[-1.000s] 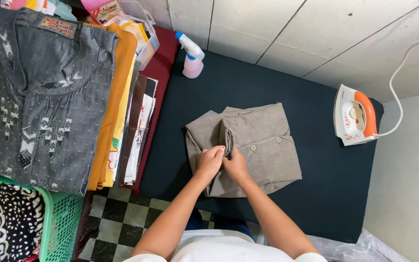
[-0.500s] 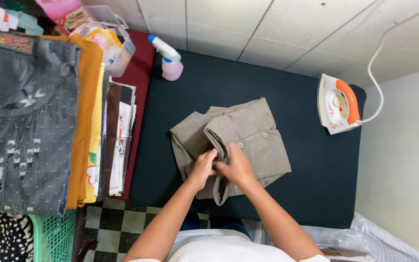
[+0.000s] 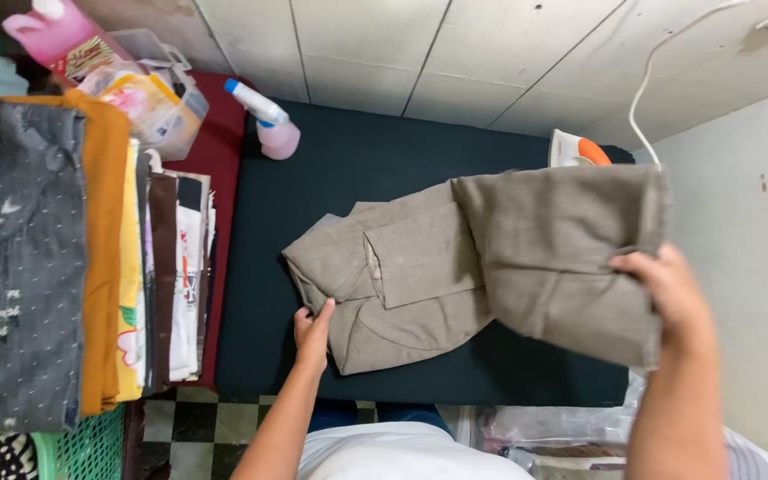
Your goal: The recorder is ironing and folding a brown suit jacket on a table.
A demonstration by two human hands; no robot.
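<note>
A grey-brown folded garment lies on the dark ironing surface. My right hand grips its right end and holds that part lifted above the surface. My left hand presses down on the garment's lower left corner, fingers flat against the cloth. A folded sleeve or flap lies across the middle of the garment.
A white and orange iron with a white cord stands at the back right, partly hidden by the lifted cloth. A pink spray bottle stands at the back left. Folded clothes are stacked on the left, above a green basket.
My right hand has pulled one part of the garment up and out to the right, unfolding it. My left hand has shifted to the garment's lower left corner.
</note>
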